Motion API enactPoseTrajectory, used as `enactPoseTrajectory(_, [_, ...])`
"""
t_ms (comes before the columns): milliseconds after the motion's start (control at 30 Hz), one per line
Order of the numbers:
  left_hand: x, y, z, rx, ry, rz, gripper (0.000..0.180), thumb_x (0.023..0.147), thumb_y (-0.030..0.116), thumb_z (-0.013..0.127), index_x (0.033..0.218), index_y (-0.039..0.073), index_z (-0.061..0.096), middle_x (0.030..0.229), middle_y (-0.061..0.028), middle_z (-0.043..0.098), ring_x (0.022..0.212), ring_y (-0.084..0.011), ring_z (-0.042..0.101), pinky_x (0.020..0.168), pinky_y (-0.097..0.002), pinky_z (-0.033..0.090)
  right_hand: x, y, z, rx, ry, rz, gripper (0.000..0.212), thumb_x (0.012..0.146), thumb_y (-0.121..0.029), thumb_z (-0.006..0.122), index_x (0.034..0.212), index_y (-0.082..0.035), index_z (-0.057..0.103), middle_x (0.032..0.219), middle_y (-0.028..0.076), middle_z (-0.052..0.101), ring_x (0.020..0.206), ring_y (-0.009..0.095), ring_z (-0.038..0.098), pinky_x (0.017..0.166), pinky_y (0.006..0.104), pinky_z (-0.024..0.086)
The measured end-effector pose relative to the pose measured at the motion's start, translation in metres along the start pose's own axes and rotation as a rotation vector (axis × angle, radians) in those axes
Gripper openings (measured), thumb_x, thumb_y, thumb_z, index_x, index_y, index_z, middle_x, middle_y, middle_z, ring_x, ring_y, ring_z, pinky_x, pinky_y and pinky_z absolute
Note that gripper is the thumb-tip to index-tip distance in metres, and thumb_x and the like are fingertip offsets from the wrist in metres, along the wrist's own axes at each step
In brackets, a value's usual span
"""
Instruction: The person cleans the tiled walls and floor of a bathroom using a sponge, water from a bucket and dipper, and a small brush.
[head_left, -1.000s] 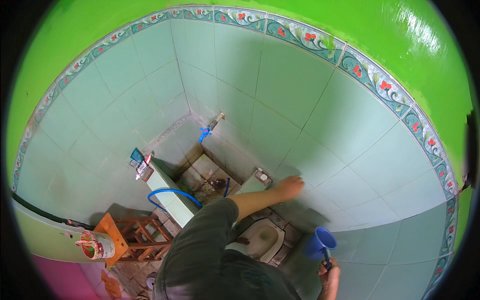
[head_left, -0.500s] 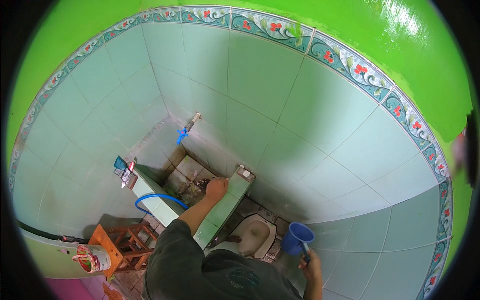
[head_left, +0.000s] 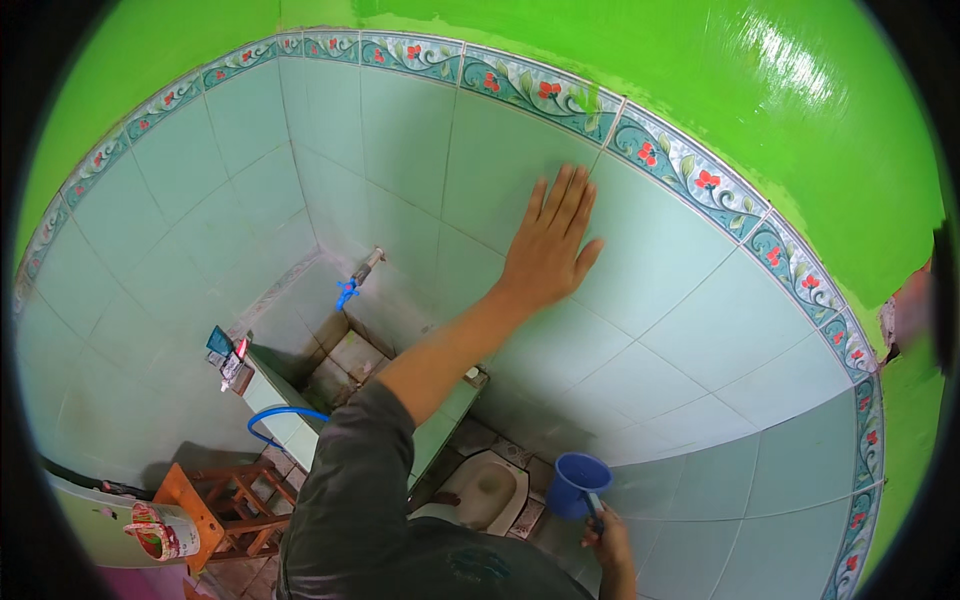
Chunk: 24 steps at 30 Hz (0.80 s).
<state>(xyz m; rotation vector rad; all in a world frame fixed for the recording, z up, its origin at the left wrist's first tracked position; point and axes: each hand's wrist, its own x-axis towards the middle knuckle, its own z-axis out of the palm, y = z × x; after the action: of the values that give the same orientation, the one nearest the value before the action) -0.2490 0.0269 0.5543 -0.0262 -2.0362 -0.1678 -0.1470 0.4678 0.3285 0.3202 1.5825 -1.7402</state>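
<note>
My left hand (head_left: 548, 245) is raised in front of the pale green tiled wall (head_left: 670, 290), below the floral border. Its fingers are stretched out, with the thumb apart and the back of the hand showing. I cannot tell whether the palm touches the tiles. At the lower right, a blue water dipper (head_left: 566, 492) hangs from my right hand (head_left: 613, 548), whose fingers are closed round the handle. The dipper is beside the squat toilet (head_left: 493, 488), its round mouth tilted up; I make out no water in it.
A tiled water basin (head_left: 455, 402) stands left of the toilet, partly behind my left arm. Above it a blue-handled tap (head_left: 347, 293) juts from the wall. A blue hose (head_left: 268, 412) arches over the basin's edge near small toiletries (head_left: 232, 372). Farther left are a wooden stool (head_left: 205, 515) and a paint-smeared bucket (head_left: 178, 532).
My left hand has risen from the basin's ledge to the upper wall, and its curled fingers have straightened. The dipper stays in my right hand. The whole view has shifted slightly.
</note>
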Motion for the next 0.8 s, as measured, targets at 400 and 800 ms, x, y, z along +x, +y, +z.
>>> enactPoseTrajectory(400, [0.061,-0.022,-0.004,0.115,0.172,-0.015,0.069,0.096,0.037,0.048,0.147,-0.005,0.026,0.156,-0.0193,0.023,0.146,-0.0328,0.017,0.117,-0.0514,0.014,-0.065,-0.079,0.059,-0.17,0.133,-0.153,0.047,0.091,-0.01,0.053,0.136,0.002,0.047,0.071,0.009,0.061,0.051,0.012,0.049,0.043,0.0262,0.037])
enactPoseTrajectory(800, [0.053,-0.016,-0.008,-0.019,0.156,0.053,0.067,0.094,0.032,0.053,0.144,-0.007,0.03,0.154,-0.0219,0.026,0.146,-0.0344,0.019,0.117,-0.0505,0.015,-0.117,-0.186,0.11,-0.634,0.515,-0.995,0.02,0.094,-0.014,0.06,0.107,0.002,0.058,0.064,0.001,0.054,0.054,0.006,0.046,0.047,0.0232,0.034])
